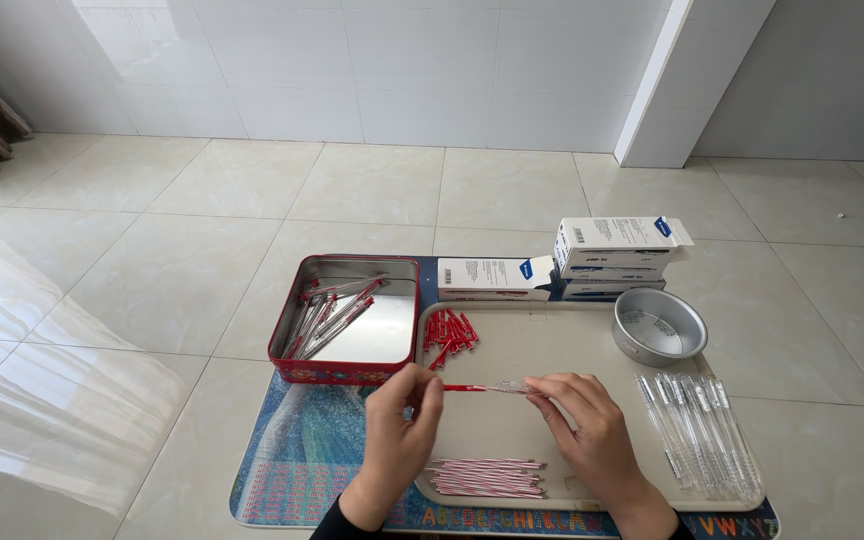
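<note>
— What lies under everything?
— A pale tiled floor (202, 260), then a colourful play mat (302, 450), and on it a beige tray (552, 345) serving as the worktop.
— And around the tray?
— A red tin (347, 372) with finished pens on its left edge, white cartons (612, 255) stacked behind, a round metal bowl (658, 325) at the back right (it looks empty). Clear pen barrels (697, 430) lie in a row at the right, red-and-white refills (487, 478) near the front, red caps (449, 332) at the back left.
— The hands?
— Both meet over the tray's middle on one pen (482, 388). Its long axis runs left to right, nearly level, red end pointing left. The left hand (399, 430) pinches the red end; the right hand (587, 425) has its grip closed on the clear barrel end.
</note>
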